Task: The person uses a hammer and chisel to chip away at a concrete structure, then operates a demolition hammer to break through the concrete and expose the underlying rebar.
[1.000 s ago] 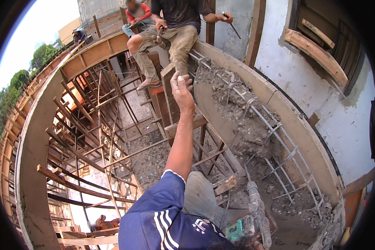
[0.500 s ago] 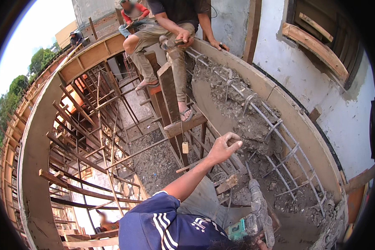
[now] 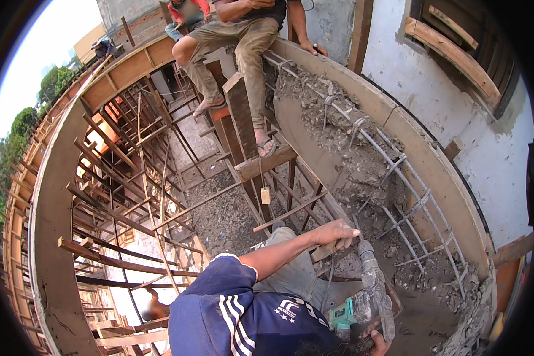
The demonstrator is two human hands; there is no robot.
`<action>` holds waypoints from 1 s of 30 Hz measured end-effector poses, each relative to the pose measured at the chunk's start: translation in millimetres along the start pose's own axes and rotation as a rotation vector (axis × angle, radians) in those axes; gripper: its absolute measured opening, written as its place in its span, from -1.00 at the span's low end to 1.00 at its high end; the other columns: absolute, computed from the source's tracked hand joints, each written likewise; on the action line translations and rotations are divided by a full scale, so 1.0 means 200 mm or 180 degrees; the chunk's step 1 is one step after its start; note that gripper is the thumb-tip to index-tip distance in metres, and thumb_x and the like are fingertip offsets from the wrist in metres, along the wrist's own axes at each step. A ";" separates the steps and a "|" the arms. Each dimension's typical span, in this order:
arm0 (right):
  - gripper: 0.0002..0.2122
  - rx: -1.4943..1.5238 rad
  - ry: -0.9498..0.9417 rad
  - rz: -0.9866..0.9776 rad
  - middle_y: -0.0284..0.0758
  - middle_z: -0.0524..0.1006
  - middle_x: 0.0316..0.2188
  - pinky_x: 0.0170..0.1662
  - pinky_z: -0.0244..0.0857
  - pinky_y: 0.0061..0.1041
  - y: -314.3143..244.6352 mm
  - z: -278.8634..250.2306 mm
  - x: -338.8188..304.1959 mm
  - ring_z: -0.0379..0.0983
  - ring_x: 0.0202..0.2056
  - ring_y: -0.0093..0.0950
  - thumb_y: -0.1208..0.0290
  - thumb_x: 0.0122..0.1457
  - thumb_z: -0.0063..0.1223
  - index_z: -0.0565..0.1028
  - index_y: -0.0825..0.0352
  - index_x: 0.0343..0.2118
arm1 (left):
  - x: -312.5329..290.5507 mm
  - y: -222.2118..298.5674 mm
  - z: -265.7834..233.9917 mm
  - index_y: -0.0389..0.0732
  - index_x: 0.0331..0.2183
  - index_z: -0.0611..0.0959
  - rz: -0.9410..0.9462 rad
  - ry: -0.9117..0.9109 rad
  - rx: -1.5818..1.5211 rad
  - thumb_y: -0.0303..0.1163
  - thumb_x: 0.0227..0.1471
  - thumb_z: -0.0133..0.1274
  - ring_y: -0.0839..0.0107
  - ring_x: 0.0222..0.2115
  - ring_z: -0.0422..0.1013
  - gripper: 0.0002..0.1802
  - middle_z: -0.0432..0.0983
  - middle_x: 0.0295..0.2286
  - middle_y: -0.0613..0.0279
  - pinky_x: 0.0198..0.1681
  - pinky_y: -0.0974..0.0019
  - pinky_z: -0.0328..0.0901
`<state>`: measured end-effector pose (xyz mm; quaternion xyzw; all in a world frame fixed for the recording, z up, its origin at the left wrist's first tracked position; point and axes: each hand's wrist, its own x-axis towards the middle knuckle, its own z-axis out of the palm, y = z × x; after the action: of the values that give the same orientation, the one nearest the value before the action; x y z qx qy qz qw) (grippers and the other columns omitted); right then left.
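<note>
At the lower right my right hand (image 3: 378,340) is wrapped round the rear end of a rotary hammer drill (image 3: 374,291) with a teal and grey body. The drill points up and away, its thin bit (image 3: 355,219) toward the rough concrete. My left hand (image 3: 336,234) reaches across from the left with curled fingers, and the fingertips close on the bit just ahead of the chuck. Rough, broken concrete (image 3: 371,172) lies in front of the bit, with exposed steel bars (image 3: 418,204) tied by hoops along its right side.
A co-worker (image 3: 243,47) sits on the formwork ahead, one foot on a wooden block (image 3: 266,164). Bamboo and timber props (image 3: 142,178) stand in the deep drop to the left. A curved formwork wall (image 3: 56,196) borders the far left; a white wall (image 3: 445,89) rises at right.
My left hand has come down and toward me, from the air above the concrete to the drill's bit. The co-worker's hammer, seen earlier, is out of the picture now.
</note>
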<state>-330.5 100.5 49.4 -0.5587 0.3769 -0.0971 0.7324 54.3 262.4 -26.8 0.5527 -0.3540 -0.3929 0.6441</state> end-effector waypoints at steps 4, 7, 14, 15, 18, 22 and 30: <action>-0.70 0.0035 -0.0024 -0.0102 -0.25 0.57 -0.28 -0.18 0.37 -0.46 -0.03 0.03 0.00 0.48 -0.26 -0.40 0.44 0.11 0.18 0.53 0.47 -0.11 | -0.01 0.00 0.02 -0.36 -0.63 0.62 -0.0095 0.0402 0.0028 0.07 0.24 -0.03 0.46 -0.77 0.32 -0.32 0.39 -0.80 0.19 -0.61 0.39 0.27; -0.70 0.0067 -0.0031 -0.0163 -0.25 0.57 -0.28 -0.17 0.37 -0.45 -0.05 0.03 0.00 0.48 -0.26 -0.40 0.45 0.11 0.17 0.53 0.47 -0.10 | 0.01 -0.02 0.02 -0.36 -0.63 0.61 -0.0057 0.0458 -0.0009 0.07 0.25 -0.03 0.46 -0.76 0.33 -0.32 0.40 -0.79 0.19 -0.60 0.38 0.27; -0.68 0.0117 0.0017 -0.0169 -0.25 0.56 -0.27 -0.16 0.37 -0.45 -0.04 0.04 -0.01 0.48 -0.25 -0.38 0.47 0.10 0.16 0.52 0.47 -0.08 | 0.01 -0.01 0.03 -0.34 -0.65 0.60 -0.0044 0.0499 0.0130 0.07 0.27 -0.07 0.48 -0.75 0.31 -0.31 0.36 -0.81 0.22 -0.60 0.38 0.22; -0.67 0.0103 0.0021 -0.0204 -0.25 0.56 -0.26 -0.15 0.37 -0.45 -0.06 0.06 -0.02 0.48 -0.25 -0.37 0.49 0.09 0.15 0.50 0.47 -0.06 | 0.00 -0.01 0.03 -0.34 -0.66 0.60 -0.0055 0.0518 0.0121 0.06 0.27 -0.08 0.47 -0.76 0.31 -0.31 0.36 -0.82 0.22 -0.60 0.38 0.22; -0.63 0.0052 0.0042 -0.0270 -0.25 0.55 -0.24 -0.12 0.36 -0.45 -0.10 0.10 -0.02 0.48 -0.23 -0.37 0.53 0.07 0.12 0.48 0.47 -0.02 | 0.00 -0.02 0.03 -0.33 -0.67 0.59 0.0013 0.0544 0.0119 0.04 0.27 -0.09 0.48 -0.77 0.30 -0.31 0.36 -0.83 0.22 -0.61 0.38 0.21; -0.62 0.0122 -0.0032 -0.0245 -0.25 0.54 -0.22 -0.09 0.36 -0.44 -0.07 0.05 0.00 0.47 -0.21 -0.36 0.54 0.07 0.12 0.47 0.47 0.00 | 0.00 -0.02 0.03 -0.32 -0.67 0.59 -0.0059 0.0581 0.0082 0.03 0.28 -0.09 0.49 -0.78 0.29 -0.32 0.35 -0.84 0.24 -0.62 0.39 0.20; -0.59 0.0300 -0.0239 -0.0109 -0.24 0.53 -0.17 -0.04 0.34 -0.42 0.00 -0.04 0.02 0.46 -0.16 -0.36 0.56 0.07 0.10 0.45 0.48 0.03 | 0.00 -0.02 0.03 -0.32 -0.61 0.58 -0.0134 0.0533 -0.0044 0.04 0.28 -0.06 0.49 -0.76 0.28 -0.36 0.33 -0.82 0.25 -0.58 0.39 0.22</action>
<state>-332.0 92.8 45.8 -0.5333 0.3345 -0.1061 0.7697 48.2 260.1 -30.1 0.5864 -0.2845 -0.3612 0.6669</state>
